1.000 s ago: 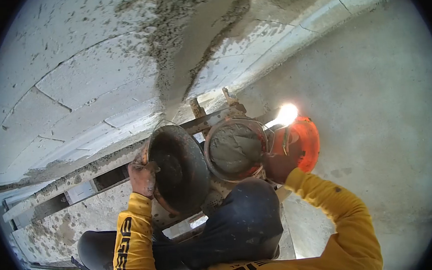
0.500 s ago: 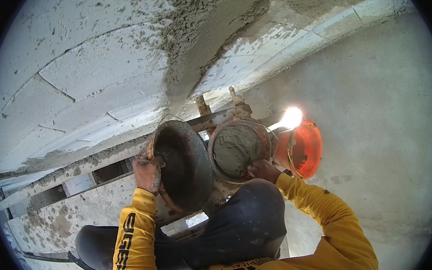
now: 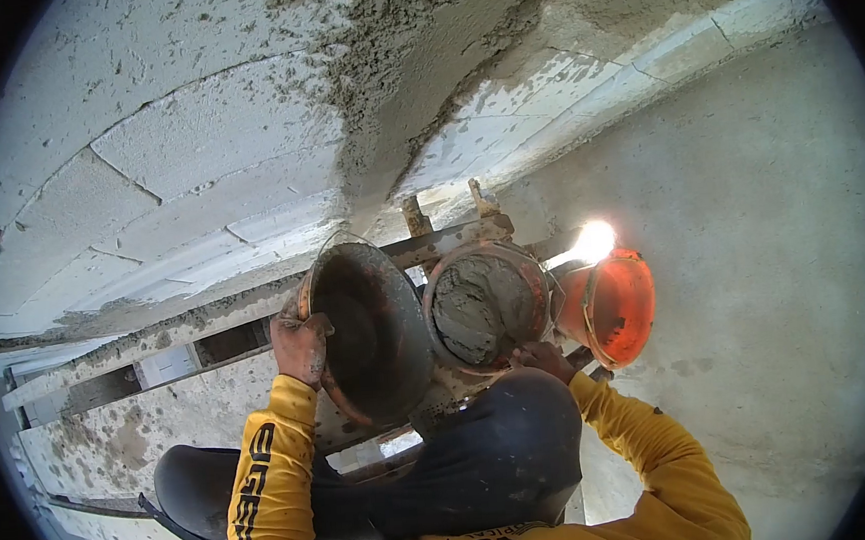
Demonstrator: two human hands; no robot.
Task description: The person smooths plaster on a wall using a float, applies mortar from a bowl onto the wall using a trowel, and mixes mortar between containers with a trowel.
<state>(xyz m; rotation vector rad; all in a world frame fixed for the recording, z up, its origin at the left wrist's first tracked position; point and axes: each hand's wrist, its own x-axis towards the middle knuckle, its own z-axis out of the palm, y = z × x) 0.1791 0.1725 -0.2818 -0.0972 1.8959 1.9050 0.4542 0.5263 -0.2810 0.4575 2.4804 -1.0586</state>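
Note:
My left hand (image 3: 301, 347) is closed on the rim of a large bucket (image 3: 411, 322), its thumb inside. That bucket is tilted, with its grey, mortar-smeared inside facing me. Beside it stands a smaller bucket (image 3: 435, 338) holding wet grey mortar (image 3: 475, 302). My right hand (image 3: 547, 360) is at this bucket's near right rim, fingers curled against it; my knee partly covers the rim there. Right of that hand an orange bucket (image 3: 624, 307) leans with its mouth turned right, and a dark shape below it is unclear.
I sit on spattered scaffold planks (image 3: 162, 419) with gaps between them. A block wall (image 3: 212, 135) with a band of wet mortar (image 3: 382, 123) rises in front. A bright lamp (image 3: 594, 242) shines above the orange bucket. The concrete floor (image 3: 752, 248) lies to the right.
My right hand has shifted slightly right and down along the mortar bucket's rim. The mortar's surface looks different, with a fresh fold. My left hand keeps its hold; the whole view has shifted a little.

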